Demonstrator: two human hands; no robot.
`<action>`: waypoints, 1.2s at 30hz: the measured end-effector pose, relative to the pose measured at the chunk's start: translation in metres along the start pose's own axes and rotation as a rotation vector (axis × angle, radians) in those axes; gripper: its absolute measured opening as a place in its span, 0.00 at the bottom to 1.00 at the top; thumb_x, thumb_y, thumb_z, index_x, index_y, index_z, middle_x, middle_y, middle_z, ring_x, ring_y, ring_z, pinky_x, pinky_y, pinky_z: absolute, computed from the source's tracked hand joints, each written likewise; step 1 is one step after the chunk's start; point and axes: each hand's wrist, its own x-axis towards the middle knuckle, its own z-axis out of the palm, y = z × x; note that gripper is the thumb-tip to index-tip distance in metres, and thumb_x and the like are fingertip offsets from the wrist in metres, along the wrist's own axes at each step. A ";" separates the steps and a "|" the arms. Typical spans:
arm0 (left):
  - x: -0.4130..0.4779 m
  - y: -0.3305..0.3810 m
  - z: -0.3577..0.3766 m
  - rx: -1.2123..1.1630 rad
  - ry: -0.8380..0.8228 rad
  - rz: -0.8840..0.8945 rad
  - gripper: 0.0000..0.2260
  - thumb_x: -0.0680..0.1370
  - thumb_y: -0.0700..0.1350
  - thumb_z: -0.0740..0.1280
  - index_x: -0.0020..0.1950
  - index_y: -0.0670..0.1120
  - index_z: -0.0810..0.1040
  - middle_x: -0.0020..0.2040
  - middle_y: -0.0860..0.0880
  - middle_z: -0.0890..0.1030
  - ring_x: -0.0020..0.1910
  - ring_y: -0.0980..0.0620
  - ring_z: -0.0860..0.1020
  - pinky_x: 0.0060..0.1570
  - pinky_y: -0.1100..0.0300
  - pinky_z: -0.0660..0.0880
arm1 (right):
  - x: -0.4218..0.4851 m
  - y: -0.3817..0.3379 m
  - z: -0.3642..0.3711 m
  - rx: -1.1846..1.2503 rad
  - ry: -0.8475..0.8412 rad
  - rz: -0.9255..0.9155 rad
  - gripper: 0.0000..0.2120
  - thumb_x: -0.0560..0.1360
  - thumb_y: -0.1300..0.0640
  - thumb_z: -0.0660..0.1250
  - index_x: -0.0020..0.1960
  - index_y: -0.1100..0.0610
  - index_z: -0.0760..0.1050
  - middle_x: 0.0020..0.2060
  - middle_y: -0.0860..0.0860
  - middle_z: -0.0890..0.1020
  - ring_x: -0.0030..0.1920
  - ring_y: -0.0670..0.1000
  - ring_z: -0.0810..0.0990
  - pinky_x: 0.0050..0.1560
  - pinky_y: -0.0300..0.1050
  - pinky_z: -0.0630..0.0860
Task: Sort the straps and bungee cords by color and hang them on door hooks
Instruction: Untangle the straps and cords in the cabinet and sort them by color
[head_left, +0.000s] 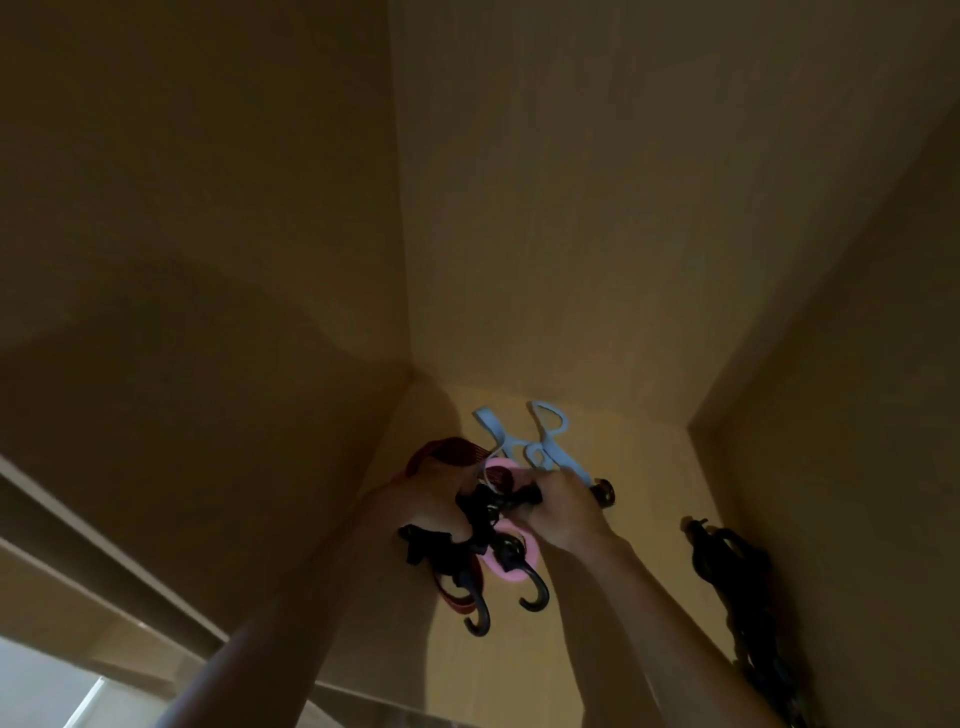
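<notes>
Both my hands hold a tangled bundle against a tan door. My left hand (436, 501) grips black bungee cord (480, 519) and a dark red strap (452, 451). My right hand (558, 506) pinches the black cord from the right. Two black end hooks (535, 592) dangle below the bundle. A pink loop (511, 564) runs through the tangle. Light blue straps (545, 436) stick up above my hands. A small dark door hook (605, 491) sits just right of my right hand.
More black cords (732, 566) hang from another hook on the door at the right. Tan walls close in on the left and right, forming a narrow corner. A door frame (78, 525) and a bright patch lie at the lower left.
</notes>
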 end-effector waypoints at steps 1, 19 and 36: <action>-0.003 0.002 -0.001 -0.052 -0.051 -0.007 0.23 0.65 0.45 0.72 0.59 0.52 0.74 0.54 0.48 0.78 0.54 0.49 0.77 0.55 0.55 0.76 | 0.000 -0.003 -0.008 -0.031 0.066 -0.023 0.12 0.71 0.51 0.68 0.55 0.49 0.80 0.47 0.53 0.83 0.53 0.54 0.76 0.52 0.47 0.74; -0.012 0.045 -0.026 -0.686 0.384 0.225 0.05 0.76 0.36 0.63 0.51 0.40 0.76 0.45 0.44 0.77 0.47 0.46 0.77 0.46 0.56 0.71 | -0.003 -0.036 -0.081 0.817 0.266 -0.132 0.12 0.76 0.65 0.65 0.56 0.54 0.74 0.44 0.45 0.81 0.45 0.40 0.79 0.48 0.35 0.76; -0.019 0.069 -0.029 -0.561 0.223 0.337 0.12 0.74 0.39 0.69 0.57 0.45 0.76 0.51 0.47 0.82 0.52 0.51 0.81 0.52 0.59 0.76 | -0.020 -0.037 -0.100 0.828 0.095 -0.222 0.09 0.78 0.68 0.60 0.57 0.63 0.74 0.27 0.40 0.76 0.26 0.36 0.74 0.28 0.28 0.68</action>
